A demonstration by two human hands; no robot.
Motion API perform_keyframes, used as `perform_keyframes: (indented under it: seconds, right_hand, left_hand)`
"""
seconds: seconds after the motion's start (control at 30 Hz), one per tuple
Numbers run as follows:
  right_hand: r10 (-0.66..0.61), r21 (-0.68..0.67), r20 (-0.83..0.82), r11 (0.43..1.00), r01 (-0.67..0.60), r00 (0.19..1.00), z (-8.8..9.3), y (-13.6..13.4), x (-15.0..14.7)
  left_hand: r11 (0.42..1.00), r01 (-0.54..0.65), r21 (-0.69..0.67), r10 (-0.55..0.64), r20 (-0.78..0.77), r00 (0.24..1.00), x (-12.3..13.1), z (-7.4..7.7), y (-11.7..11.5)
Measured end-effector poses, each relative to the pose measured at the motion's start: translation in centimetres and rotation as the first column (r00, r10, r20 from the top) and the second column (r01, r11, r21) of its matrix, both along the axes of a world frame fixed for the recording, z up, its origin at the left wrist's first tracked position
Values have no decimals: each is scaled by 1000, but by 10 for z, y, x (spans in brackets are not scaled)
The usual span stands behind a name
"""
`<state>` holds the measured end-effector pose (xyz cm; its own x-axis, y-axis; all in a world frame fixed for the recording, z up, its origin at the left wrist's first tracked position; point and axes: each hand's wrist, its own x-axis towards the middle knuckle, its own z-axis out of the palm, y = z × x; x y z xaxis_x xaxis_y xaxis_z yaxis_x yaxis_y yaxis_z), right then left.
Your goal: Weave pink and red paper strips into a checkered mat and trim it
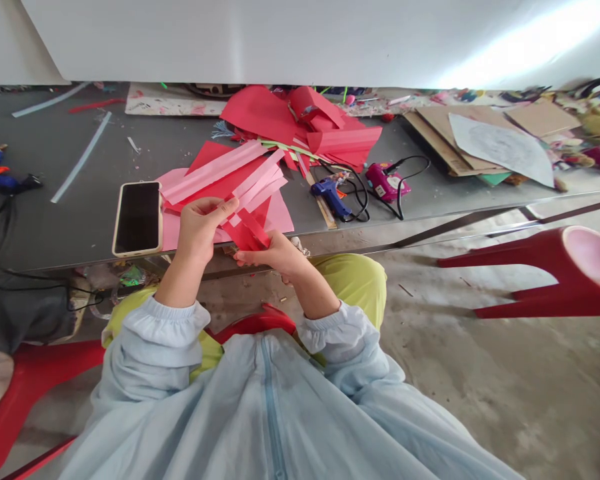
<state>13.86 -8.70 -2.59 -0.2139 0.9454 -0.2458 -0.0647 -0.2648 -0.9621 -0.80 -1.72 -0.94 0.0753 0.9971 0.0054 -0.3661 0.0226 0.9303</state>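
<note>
Pink and red paper strips, interlaced in a small checkered patch, are held up between my two hands at the table's front edge. My left hand pinches the patch from the left, thumb on top. On the lower right, my right hand is closed on the red ends of the strips. Pink paper sheets and a red sheet lie on the table just behind and under the strips. A phone with a dark screen lies left of my left hand.
Red paper is piled at the back. A blue glue gun and a magenta device, with black cables, lie to the right. Farther right are cardboard sheets. A red stool stands on the floor. Another glue gun lies far left.
</note>
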Motion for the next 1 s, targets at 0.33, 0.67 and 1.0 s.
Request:
perform_keyframes:
  seconds: [0.33, 0.67, 1.0]
  right_hand:
    - [-160, 31, -64, 986, 162, 985, 9, 15, -4]
    - [-133, 90, 62, 988, 127, 989, 5, 5, -1]
    - [-15, 7, 133, 1000, 14, 991, 14, -5, 7]
  left_hand:
    - [994, 105, -37, -108, -76, 991, 4, 3, -8]
    - [999, 46, -29, -49, -104, 993, 4, 1, -4]
    - [999, 26, -26, -27, -44, 999, -1, 0, 1]
